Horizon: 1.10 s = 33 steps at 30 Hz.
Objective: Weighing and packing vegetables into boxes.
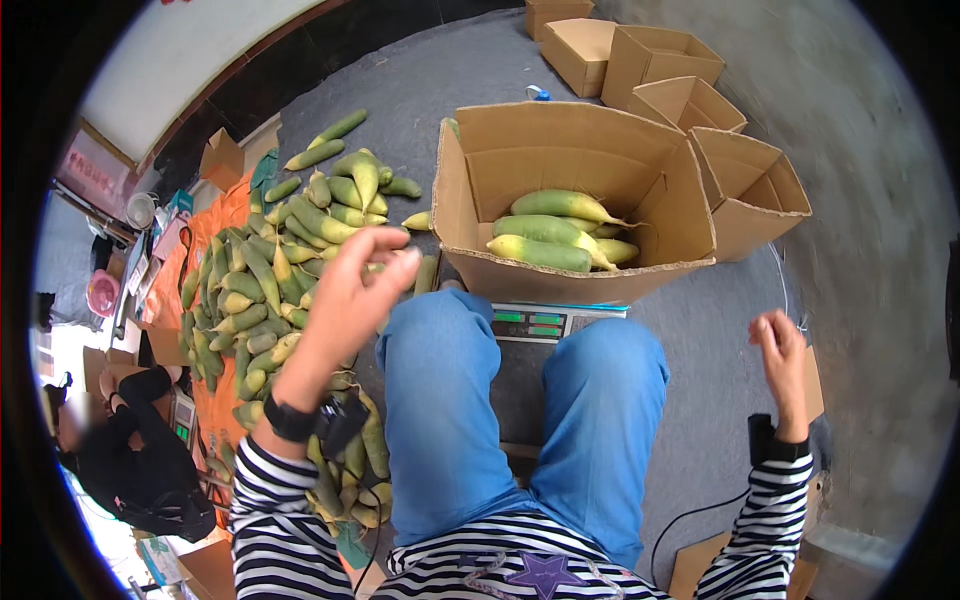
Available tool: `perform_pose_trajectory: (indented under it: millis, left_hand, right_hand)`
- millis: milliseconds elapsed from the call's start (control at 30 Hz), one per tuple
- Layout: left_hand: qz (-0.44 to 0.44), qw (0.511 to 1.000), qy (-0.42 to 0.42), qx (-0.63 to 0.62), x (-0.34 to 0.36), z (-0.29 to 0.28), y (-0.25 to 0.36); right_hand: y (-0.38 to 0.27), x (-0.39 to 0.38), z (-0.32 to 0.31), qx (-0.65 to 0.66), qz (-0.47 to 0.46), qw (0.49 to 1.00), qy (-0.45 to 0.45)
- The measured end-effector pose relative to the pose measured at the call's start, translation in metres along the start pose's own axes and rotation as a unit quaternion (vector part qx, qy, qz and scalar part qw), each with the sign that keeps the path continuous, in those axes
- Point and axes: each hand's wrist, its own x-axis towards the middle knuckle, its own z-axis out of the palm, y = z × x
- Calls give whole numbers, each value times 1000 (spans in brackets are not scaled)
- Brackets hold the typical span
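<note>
My left hand (362, 280) is raised over the pile of green radishes (262, 285) on my left. Its thumb and fingers are apart, with nothing visible between them. Off to my right, beside my knee, my right hand (781, 352) hangs with its fingers loosely curled in, and no object shows in it. In front of my knees stands a tall open cardboard box (560, 285). Several green radishes (543, 252) with pale yellowish ends lie on the box floor, toward its near side. Under the box, a scale (540, 322) shows its lit green display between my knees.
Empty-looking cardboard boxes (745, 190) stand to the right and behind the filled one. The radish pile partly covers an orange sheet (215, 215). At the far left another person (140, 450) in dark clothes sits. A thin cable (700, 508) runs near my right arm.
</note>
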Motion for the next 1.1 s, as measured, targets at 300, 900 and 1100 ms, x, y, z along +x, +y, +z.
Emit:
perform_pose_trajectory:
  millis: [300,900,1100]
  left_hand:
    - [-142,973,-147,104,139,-4,-25]
    - [-179,962,-206,-4,159,19,-52]
    - [-153,961,-225,54,165,27,-20]
  right_hand:
    - [-85,157,33,-233,36,968,-89]
    - [-22,200,71,23,171,964,-203]
    - [-4,178,58,-64,110,975,-183]
